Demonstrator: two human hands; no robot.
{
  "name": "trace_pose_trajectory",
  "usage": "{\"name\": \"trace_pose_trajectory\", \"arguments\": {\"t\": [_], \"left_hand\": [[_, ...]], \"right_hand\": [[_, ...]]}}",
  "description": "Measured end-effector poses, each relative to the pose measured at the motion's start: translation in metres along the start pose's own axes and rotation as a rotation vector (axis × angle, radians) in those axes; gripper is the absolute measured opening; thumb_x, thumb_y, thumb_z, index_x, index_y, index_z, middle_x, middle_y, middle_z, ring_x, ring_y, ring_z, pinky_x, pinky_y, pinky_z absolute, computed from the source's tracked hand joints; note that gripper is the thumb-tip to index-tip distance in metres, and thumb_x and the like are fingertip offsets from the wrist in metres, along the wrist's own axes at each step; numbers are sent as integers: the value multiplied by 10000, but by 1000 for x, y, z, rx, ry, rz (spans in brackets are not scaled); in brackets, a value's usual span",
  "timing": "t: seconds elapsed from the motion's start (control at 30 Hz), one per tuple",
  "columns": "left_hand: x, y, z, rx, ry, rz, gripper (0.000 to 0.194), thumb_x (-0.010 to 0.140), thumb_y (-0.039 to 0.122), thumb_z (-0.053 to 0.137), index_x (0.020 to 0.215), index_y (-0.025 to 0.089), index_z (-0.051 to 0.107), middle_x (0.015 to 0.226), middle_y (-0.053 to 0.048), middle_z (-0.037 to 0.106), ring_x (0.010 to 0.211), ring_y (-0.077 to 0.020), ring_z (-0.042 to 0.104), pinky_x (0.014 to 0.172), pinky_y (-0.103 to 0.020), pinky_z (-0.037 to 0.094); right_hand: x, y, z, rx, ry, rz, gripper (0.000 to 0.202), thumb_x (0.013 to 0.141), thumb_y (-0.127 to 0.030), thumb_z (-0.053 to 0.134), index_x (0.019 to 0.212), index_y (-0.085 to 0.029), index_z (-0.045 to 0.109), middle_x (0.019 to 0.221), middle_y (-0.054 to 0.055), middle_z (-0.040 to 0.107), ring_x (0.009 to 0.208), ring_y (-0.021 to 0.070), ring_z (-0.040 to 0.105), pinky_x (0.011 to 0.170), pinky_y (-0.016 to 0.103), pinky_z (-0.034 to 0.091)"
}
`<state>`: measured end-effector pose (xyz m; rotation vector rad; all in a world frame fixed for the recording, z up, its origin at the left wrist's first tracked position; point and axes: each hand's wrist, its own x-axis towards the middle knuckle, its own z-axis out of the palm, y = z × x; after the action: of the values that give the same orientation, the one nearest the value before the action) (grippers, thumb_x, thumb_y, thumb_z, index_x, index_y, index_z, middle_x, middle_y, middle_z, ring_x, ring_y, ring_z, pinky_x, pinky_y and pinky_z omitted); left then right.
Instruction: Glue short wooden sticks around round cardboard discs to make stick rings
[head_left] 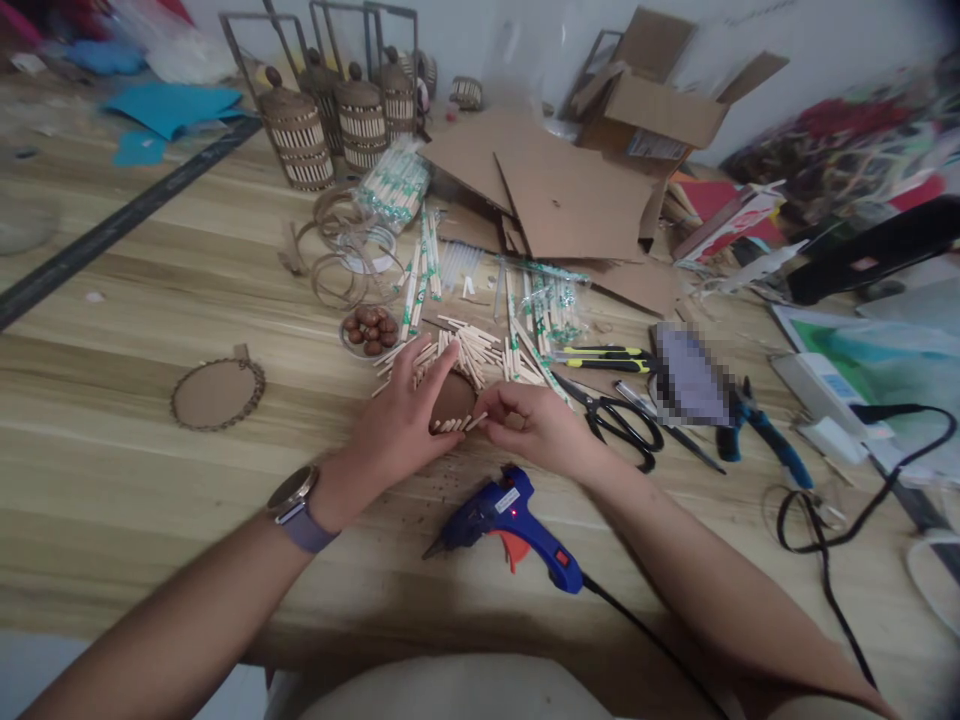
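My left hand (394,420) curves around a round brown cardboard disc (453,398), its thumb at the near rim and its fingers at the far side. Short pale wooden sticks (448,426) stand in a row along the near rim. Between the thumb and fingertips of my right hand (536,425) is a short wooden stick (477,422), held at the right end of that row. Just behind the disc lies a heap of cut sticks (472,345). A blue glue gun (510,520) rests on the table in front of both hands, its small red light lit.
Left lies another cardboard disc (217,393) with a braided rim. A bowl of brown nuts (369,330), wrapped chopsticks (394,185) and cardboard sheets (577,195) are behind. Scissors (622,420), cutters (607,358) and pliers (769,435) lie right. Small stick-sided lanterns (296,135) stand at the back.
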<state>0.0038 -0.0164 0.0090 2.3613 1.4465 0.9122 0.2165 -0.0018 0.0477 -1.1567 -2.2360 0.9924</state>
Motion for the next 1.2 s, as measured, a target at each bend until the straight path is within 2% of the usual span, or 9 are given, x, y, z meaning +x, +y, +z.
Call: {"name": "trace_pose_trajectory", "arguments": {"t": [0.13, 0.3, 0.53, 0.73, 0.97, 1.1, 1.2], "left_hand": [[0, 0, 0, -17, -21, -14, 1053, 700, 243, 869, 1552, 268, 251, 1537, -189, 299, 1446, -411, 380, 1114, -575, 461], [0, 0, -1, -11, -28, -19, 1076, 691, 224, 870, 1556, 294, 233, 1543, -176, 291, 1443, -398, 391, 1122, -568, 458], [0, 1, -1, 2, -25, -21, 1052, 716, 252, 859, 1550, 315, 221, 1533, -172, 308, 1435, -398, 403, 1103, -575, 473], [0, 2, -3, 8, -29, 2, 1046, 725, 226, 850, 1551, 299, 211, 1531, -179, 300, 1455, -396, 373, 1138, -583, 434], [1, 3, -4, -8, -48, -10, 1077, 708, 232, 878, 1554, 311, 216, 1535, -173, 308, 1463, -393, 368, 1159, -593, 409], [1, 2, -4, -21, -50, -14, 1141, 655, 264, 928, 1555, 310, 226, 1544, -174, 308, 1463, -404, 366, 1159, -598, 407], [1, 2, -3, -19, -45, -4, 1102, 678, 251, 913, 1552, 287, 241, 1541, -189, 307, 1458, -403, 377, 1148, -585, 424]], "right_hand": [[1, 2, 4, -19, -13, -37, 111, 791, -108, 608, 856, -187, 651, 719, -26, 620, 657, 125, 569, 615, 215, 414], [0, 5, 9, -71, -22, -60, 120, 803, -91, 623, 872, -187, 644, 739, -15, 621, 631, 124, 560, 601, 219, 412], [0, 8, 10, -160, -11, -157, 101, 878, -108, 605, 920, -196, 633, 790, 5, 651, 660, 135, 573, 618, 228, 412], [0, 9, 10, -180, -13, -214, 81, 937, -144, 558, 948, -192, 622, 843, 37, 681, 737, 166, 617, 651, 247, 446], [1, 10, 10, -182, 3, -291, 73, 939, -124, 561, 944, -182, 604, 843, 48, 675, 747, 175, 617, 653, 254, 465], [1, 10, 13, -195, 3, -295, 78, 938, -115, 568, 952, -180, 608, 860, 58, 683, 773, 183, 634, 669, 260, 480], [0, 8, 8, -218, -16, -290, 98, 959, -151, 560, 1026, -173, 628, 909, 81, 701, 801, 196, 650, 689, 282, 501]]}}
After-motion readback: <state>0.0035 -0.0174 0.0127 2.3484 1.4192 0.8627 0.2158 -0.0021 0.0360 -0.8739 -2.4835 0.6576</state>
